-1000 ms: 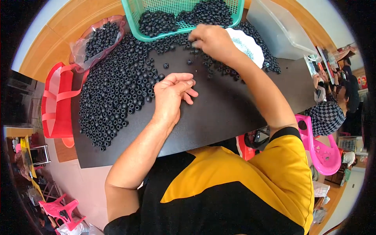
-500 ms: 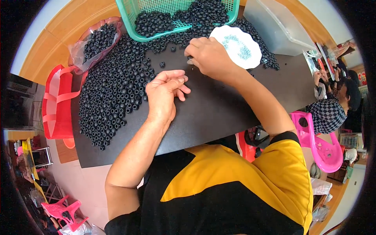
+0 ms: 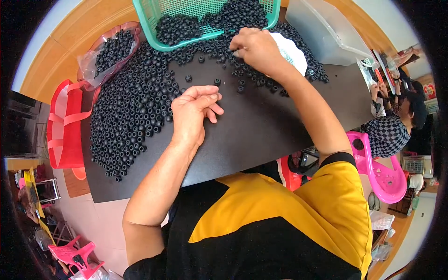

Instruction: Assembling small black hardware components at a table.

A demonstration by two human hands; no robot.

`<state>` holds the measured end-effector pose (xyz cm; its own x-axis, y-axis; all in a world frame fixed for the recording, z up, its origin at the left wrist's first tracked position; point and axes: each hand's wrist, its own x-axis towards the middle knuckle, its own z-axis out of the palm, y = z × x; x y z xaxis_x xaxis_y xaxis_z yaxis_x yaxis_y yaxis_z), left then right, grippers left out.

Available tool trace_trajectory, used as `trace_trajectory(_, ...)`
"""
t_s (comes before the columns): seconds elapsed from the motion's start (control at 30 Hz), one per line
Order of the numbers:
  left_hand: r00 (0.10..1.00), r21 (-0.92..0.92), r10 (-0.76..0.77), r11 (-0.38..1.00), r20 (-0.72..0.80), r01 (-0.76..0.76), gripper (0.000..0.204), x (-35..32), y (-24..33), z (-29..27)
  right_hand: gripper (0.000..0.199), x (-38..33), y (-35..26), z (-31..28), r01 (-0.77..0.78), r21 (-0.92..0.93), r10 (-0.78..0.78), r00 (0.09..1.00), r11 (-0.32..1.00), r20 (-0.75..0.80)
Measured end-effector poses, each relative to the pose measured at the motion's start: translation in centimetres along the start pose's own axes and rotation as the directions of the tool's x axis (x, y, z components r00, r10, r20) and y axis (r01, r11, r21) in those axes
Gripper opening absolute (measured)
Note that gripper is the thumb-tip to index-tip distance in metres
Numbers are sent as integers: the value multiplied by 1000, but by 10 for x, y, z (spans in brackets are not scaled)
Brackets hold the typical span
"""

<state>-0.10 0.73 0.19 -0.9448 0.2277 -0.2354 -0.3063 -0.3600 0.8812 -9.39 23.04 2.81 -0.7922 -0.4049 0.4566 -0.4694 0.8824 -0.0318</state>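
In the head view, the left hand (image 3: 193,109) rests side-on over the dark tabletop (image 3: 261,121), fingers loosely curled and thumb lying along the index finger; whether anything is pinched there cannot be told. One loose black bead (image 3: 217,81) sits just beyond its index fingertip, and a broad spread of holed black beads (image 3: 130,107) lies to its left. Farther out past that spread are a plastic-lined pink bowl (image 3: 133,44) of the same beads and a red tote bag (image 3: 70,126). The right hand (image 3: 256,49) reaches farther forward, fingers bent down among more black beads; its fingertips are partly hidden, so its grip cannot be told. A white scalloped plate (image 3: 301,58) with tiny pale green pieces is just right of it, partly covered by hand and forearm. Beyond both hands stands a green mesh basket (image 3: 148,35) holding black beads; a translucent plastic bin (image 3: 322,35) stands right of the right hand.
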Motion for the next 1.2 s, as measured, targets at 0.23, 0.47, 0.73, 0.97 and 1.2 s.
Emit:
trace_trajectory(0.23,1000,-7,1,1000,1,-1,14,0,0,0,17,3,-18,11,104,-155,-97,994,982,51)
trace_trajectory(0.47,1000,-5,1,1000,6,0,14,0,-1,-1,21,6,-12,23,188,-195,-163,977,963,139)
trace_trajectory(0.73,999,-140,30,990,31,-25,21,0,3,-3,20,-11,-32,-19,77,419,-77,997,905,-16)
trace_trajectory(0.97,953,-431,-49,884,300,181,27,8,1,-15,23,-38,-69,-35,83,785,-41,996,615,-73)
trace_trajectory(1.2,964,-433,82,901,254,38,25,4,2,-14,23,-49,-81,-29,24,756,60,995,654,-83)
